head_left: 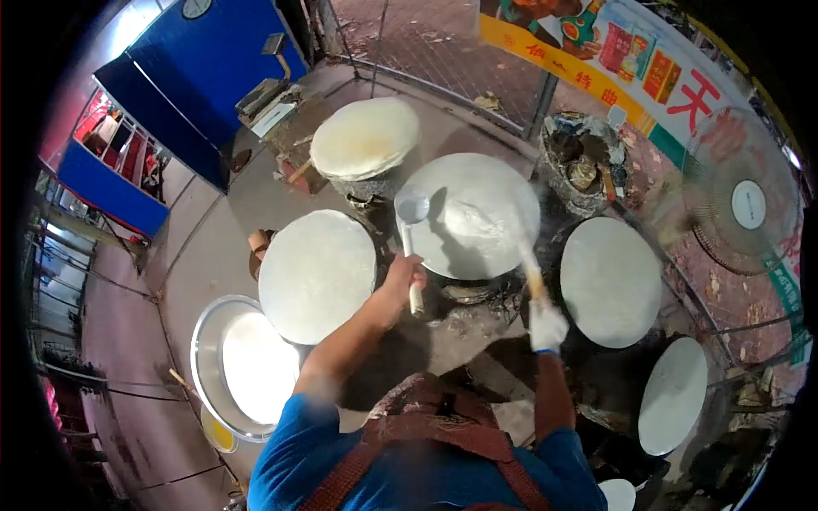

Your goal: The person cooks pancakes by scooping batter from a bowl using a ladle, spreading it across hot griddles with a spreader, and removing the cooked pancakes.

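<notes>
Your left hand (406, 277) grips a ladle (412, 208) over the griddle (434, 257)'s left edge, your right hand (547, 325) a blurred tool (534, 281) at its right edge — batter (473, 220) between, round plates (317, 277) crowding alongside, the lowest plate (618, 496) cut off.

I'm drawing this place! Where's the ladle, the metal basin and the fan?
Ladle (412, 207): head view, on its round cup.
Metal basin (210, 358): head view, on its inner wall.
Fan (749, 204): head view, on its white hub.

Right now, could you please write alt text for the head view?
A person in blue works over a large round white griddle, the bare left hand holding a pale-handled ladle, the white-gloved right hand a blurred yellowish tool. Other round white discs and a silver metal basin stand nearby.
</notes>
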